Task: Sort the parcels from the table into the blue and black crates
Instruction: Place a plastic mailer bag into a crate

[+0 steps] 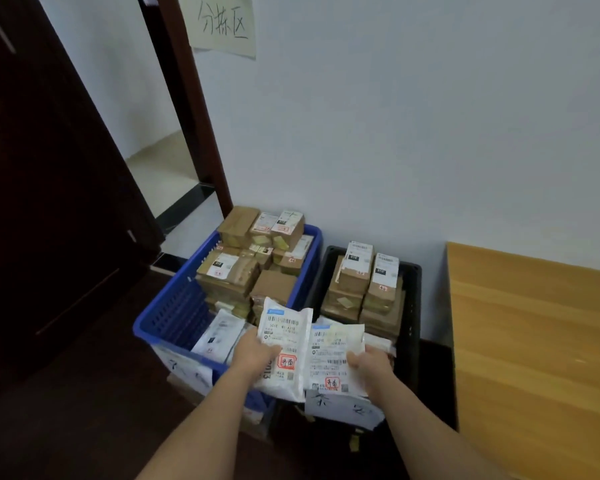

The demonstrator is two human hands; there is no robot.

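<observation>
White plastic mailers, two: left mailer [283, 344] gripped by left hand [253, 351], right mailer [336, 358] by right hand [371, 367]. Beyond hands: blue crate [174, 317], black crate [411, 306]. Likely light, floppy, slick; grip edges.

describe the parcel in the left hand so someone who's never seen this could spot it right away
Find the blue plastic crate beside the black plastic crate against the white wall. Over the blue crate's near right corner, the left hand holds a white soft plastic mailer bag. It overlaps the other white mailer, held by the right hand, and reaches higher.
</observation>
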